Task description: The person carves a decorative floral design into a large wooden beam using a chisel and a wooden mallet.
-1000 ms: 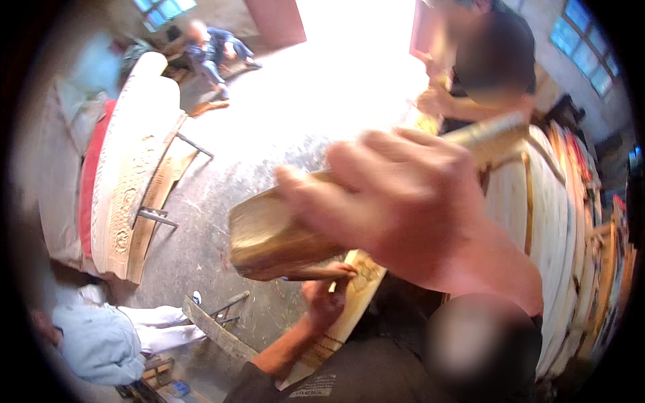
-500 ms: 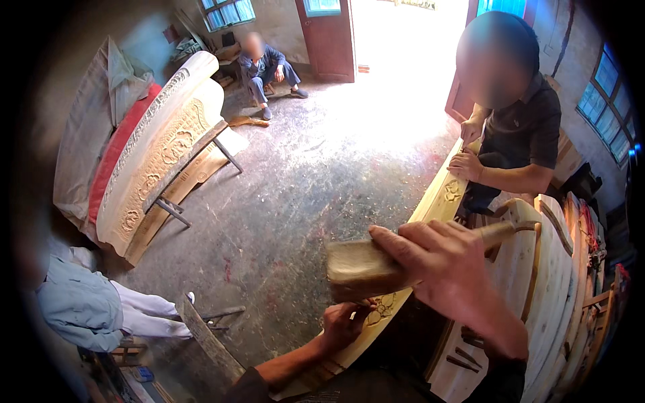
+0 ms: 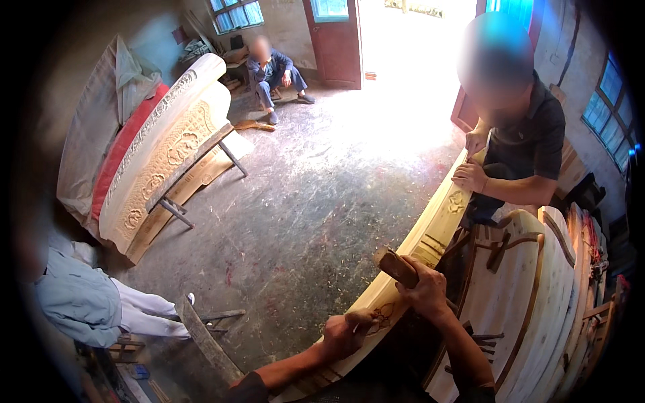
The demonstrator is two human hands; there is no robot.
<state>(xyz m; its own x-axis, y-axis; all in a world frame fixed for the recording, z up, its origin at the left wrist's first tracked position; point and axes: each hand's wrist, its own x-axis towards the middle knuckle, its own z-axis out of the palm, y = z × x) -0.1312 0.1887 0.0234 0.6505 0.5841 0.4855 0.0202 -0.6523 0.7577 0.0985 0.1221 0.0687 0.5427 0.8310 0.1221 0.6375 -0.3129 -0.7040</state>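
A long pale wooden beam [image 3: 424, 227] runs diagonally before me, with a carved flower [image 3: 385, 316] near my hands. My left hand [image 3: 345, 336] rests by that flower, its fingers closed around a chisel that is mostly hidden by the grip. My right hand [image 3: 426, 290] is wrapped round a wooden mallet [image 3: 398, 267], held just over the beam, beyond the flower and apart from my left hand. Several slim dark tools [image 3: 430, 250] lie across the beam past the mallet. Farther along is a second carved flower [image 3: 457, 201].
A co-worker [image 3: 521, 144] works at the beam's far end, both hands on it. Curved boards [image 3: 517, 295] with dark tools lie at right. Carved panels [image 3: 178, 148] lean on a trestle at left. One person [image 3: 272, 70] sits near the door; another [image 3: 80, 295] is at left.
My right hand and the mallet have moved down and away from the head, the mallet now lower against the beam. The view has shifted slightly. My left hand stays beside the flower.
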